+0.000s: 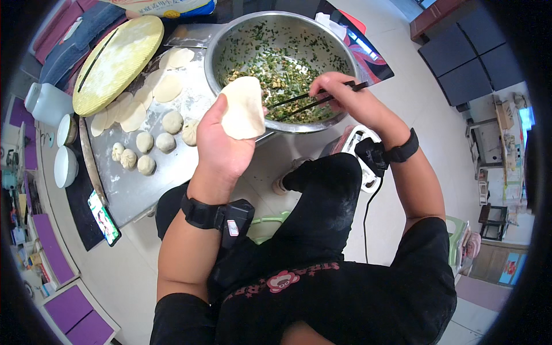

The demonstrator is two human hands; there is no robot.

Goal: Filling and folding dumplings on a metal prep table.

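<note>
On the palm and fingers of my left hand (pixel 226 142) lies a round flat dough wrapper (pixel 243 108), held beside the near left rim of a large steel bowl (pixel 215 75). Chopped green filling with yellow bits (pixel 276 73) covers the bowl's bottom and clings to its wall. My right hand (pixel 345 95) grips a pair of dark chopsticks (pixel 302 101), their tips down in the filling. Left of the bowl, flat dough wrappers (pixel 168 88) overlap on a floured steel board (pixel 172 166). Several dough balls (pixel 165 142) and pleated filled buns (pixel 128 158) sit nearer me.
A yellow ribbed round tray (pixel 118 64) rests at the board's far left. A wooden rolling pin (pixel 90 159) lies along the left edge, with a phone (pixel 103 217) at its near end. Two bowls (pixel 66 166) and a white plastic jar (pixel 49 103) stand further left.
</note>
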